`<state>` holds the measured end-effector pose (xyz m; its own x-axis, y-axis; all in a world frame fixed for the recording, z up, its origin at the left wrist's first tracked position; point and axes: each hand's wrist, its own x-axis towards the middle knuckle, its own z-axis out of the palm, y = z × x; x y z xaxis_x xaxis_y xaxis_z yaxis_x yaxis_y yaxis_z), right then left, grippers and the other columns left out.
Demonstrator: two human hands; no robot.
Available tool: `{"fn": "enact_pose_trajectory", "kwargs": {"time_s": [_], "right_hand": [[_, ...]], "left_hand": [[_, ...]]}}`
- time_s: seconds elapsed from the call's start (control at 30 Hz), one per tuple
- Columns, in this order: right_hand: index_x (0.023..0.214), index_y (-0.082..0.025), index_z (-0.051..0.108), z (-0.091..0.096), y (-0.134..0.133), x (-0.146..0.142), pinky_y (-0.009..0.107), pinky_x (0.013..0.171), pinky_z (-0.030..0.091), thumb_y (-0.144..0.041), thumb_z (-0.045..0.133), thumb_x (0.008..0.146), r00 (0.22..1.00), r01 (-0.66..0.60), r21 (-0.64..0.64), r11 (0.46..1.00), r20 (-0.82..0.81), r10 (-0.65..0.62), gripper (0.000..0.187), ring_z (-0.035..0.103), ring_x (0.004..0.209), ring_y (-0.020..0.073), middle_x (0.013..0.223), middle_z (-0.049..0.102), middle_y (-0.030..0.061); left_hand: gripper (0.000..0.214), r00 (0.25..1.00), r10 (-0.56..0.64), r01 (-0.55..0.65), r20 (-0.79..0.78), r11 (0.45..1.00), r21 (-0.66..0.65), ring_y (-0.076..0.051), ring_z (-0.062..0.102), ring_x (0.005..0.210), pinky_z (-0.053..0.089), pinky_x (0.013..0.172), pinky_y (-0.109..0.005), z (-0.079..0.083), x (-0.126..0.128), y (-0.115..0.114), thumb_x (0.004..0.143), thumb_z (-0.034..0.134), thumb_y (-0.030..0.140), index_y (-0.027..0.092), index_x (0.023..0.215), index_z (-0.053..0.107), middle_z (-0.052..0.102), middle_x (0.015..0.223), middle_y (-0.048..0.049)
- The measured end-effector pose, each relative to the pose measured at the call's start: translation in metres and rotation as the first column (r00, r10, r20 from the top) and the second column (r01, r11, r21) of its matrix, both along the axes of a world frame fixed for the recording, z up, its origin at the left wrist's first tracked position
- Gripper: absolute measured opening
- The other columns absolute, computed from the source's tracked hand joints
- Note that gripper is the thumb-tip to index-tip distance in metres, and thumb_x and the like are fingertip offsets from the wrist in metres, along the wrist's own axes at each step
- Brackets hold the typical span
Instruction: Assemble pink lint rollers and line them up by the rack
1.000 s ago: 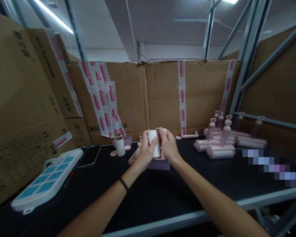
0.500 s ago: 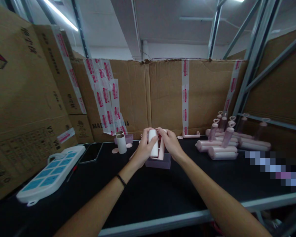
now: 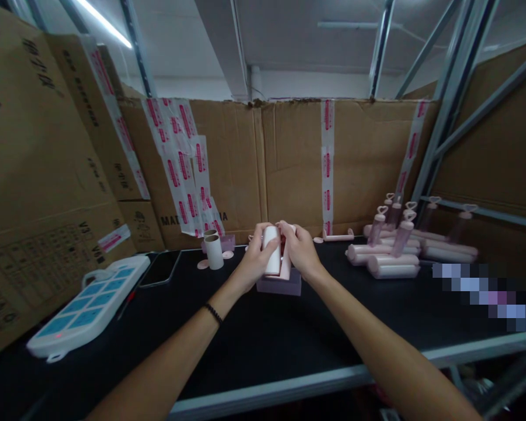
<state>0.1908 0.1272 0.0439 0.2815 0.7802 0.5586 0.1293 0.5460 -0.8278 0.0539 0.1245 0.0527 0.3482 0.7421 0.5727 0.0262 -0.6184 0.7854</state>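
Note:
My left hand (image 3: 255, 260) is wrapped round a white roll (image 3: 271, 252), which stands nearly upright in front of me. Beside it, my right hand (image 3: 301, 250) grips a pale pink plastic holder (image 3: 286, 268), whose lower end reaches under the roll. Whether the two parts are joined is hidden by my fingers. Just below and behind them, a translucent purple box (image 3: 284, 285) rests on the black table (image 3: 272, 339). Two white rolls with cardboard cores, one of them this front roll (image 3: 215, 255), stand left of my hands near flat pink discs (image 3: 203, 265).
Several pink rollers with heart-topped handles (image 3: 392, 267) lie at the right. A thin pink holder (image 3: 338, 237) sits at the back by the cardboard wall (image 3: 293, 169). At left are a white power strip (image 3: 90, 307) and a phone (image 3: 161, 269). A metal rail (image 3: 272, 389) edges the front.
The view has shifted slightly, so everything sits a little higher. The lower end of the pink holder now shows more beneath the white roll. Both hands keep their grip.

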Motion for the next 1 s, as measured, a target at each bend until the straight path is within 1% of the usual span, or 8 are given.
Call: {"fn": "enact_pose_trajectory", "kwargs": {"time_s": [0.13, 0.23, 0.37, 0.53, 0.63, 0.8, 0.9, 1.0], "right_hand": [[0.082, -0.016, 0.07, 0.001, 0.0, 0.002, 0.028, 0.067, 0.045, -0.062, 0.056, 0.09, 1.0, 0.015, 0.002, 1.0, 0.002, -0.015, 0.049, 0.062, 0.076, 0.0196, 0.079, 0.07, 0.0062], [0.081, -0.017, 0.068, 0.004, -0.001, 0.003, 0.029, 0.071, 0.046, -0.061, 0.056, 0.091, 1.0, 0.02, 0.024, 1.0, 0.005, -0.02, 0.046, 0.062, 0.077, 0.0195, 0.078, 0.069, 0.005], [0.08, -0.02, 0.065, 0.007, -0.005, 0.004, 0.03, 0.075, 0.046, -0.06, 0.054, 0.093, 1.0, 0.012, 0.042, 0.999, 0.014, -0.013, 0.043, 0.062, 0.079, 0.0194, 0.079, 0.068, 0.0031], [0.081, -0.023, 0.058, 0.008, -0.014, 0.004, 0.031, 0.074, 0.043, -0.059, 0.047, 0.097, 0.991, 0.036, 0.074, 0.997, 0.127, -0.045, 0.041, 0.06, 0.078, 0.0196, 0.078, 0.064, 0.0009], [0.081, -0.024, 0.054, 0.008, -0.02, 0.002, 0.031, 0.072, 0.04, -0.058, 0.041, 0.101, 0.979, 0.067, 0.101, 0.993, 0.184, -0.085, 0.041, 0.059, 0.075, 0.0196, 0.075, 0.061, 0.0003], [0.081, -0.026, 0.048, 0.007, -0.024, -0.005, 0.032, 0.071, 0.038, -0.056, 0.032, 0.104, 0.976, 0.087, 0.142, 0.986, 0.185, -0.113, 0.042, 0.055, 0.073, 0.0189, 0.075, 0.055, -0.0002], [0.08, -0.026, 0.045, 0.007, -0.024, -0.008, 0.032, 0.072, 0.039, -0.057, 0.029, 0.104, 0.979, 0.098, 0.144, 0.985, 0.164, -0.121, 0.043, 0.054, 0.073, 0.0191, 0.074, 0.054, -0.0003], [0.082, -0.026, 0.046, 0.004, -0.025, -0.012, 0.032, 0.075, 0.041, -0.058, 0.029, 0.104, 0.984, 0.096, 0.131, 0.987, 0.14, -0.114, 0.042, 0.055, 0.076, 0.0196, 0.076, 0.056, 0.0001]], "left_hand": [[0.03, 0.999, 0.042, -0.039, -0.034, 0.997, 0.072, -0.019, 0.056, 0.105, 0.045, 0.094, -0.032, 0.0, 0.002, 0.001, 0.096, 0.057, 0.035, 0.025, 0.123, 0.049, 0.058, 0.114, -0.0041], [0.036, 0.998, 0.059, -0.057, -0.031, 0.997, 0.055, -0.021, 0.057, 0.109, 0.046, 0.096, -0.035, -0.001, 0.003, 0.002, 0.096, 0.057, 0.039, 0.025, 0.128, 0.046, 0.058, 0.122, -0.0073], [0.047, 0.999, 0.04, -0.041, 0.003, 0.998, 0.04, -0.023, 0.056, 0.119, 0.045, 0.102, -0.038, -0.001, 0.003, 0.002, 0.096, 0.057, 0.04, 0.023, 0.136, 0.04, 0.054, 0.136, -0.012], [0.042, 1.0, 0.019, -0.017, -0.02, 0.994, 0.104, -0.025, 0.053, 0.128, 0.038, 0.112, -0.04, -0.001, 0.003, -0.002, 0.096, 0.057, 0.039, 0.022, 0.133, 0.046, 0.055, 0.137, -0.0121], [0.042, 0.999, 0.013, -0.009, -0.03, 0.991, 0.132, -0.025, 0.054, 0.128, 0.037, 0.113, -0.04, -0.002, 0.003, -0.007, 0.099, 0.053, 0.039, 0.023, 0.137, 0.042, 0.055, 0.138, -0.0119], [0.044, 0.997, 0.035, -0.025, -0.066, 0.988, 0.15, -0.025, 0.053, 0.129, 0.036, 0.113, -0.039, 0.0, 0.002, -0.013, 0.101, 0.049, 0.039, 0.021, 0.14, 0.038, 0.053, 0.139, -0.0138], [0.042, 0.999, 0.033, -0.027, -0.036, 0.985, 0.171, -0.025, 0.054, 0.128, 0.036, 0.113, -0.038, 0.0, 0.002, -0.014, 0.1, 0.051, 0.038, 0.021, 0.137, 0.041, 0.054, 0.136, -0.0132], [0.042, 0.998, 0.056, -0.057, 0.009, 0.983, 0.175, -0.024, 0.055, 0.123, 0.038, 0.11, -0.037, -0.001, 0.005, -0.014, 0.099, 0.052, 0.038, 0.021, 0.135, 0.043, 0.056, 0.133, -0.012]]}}
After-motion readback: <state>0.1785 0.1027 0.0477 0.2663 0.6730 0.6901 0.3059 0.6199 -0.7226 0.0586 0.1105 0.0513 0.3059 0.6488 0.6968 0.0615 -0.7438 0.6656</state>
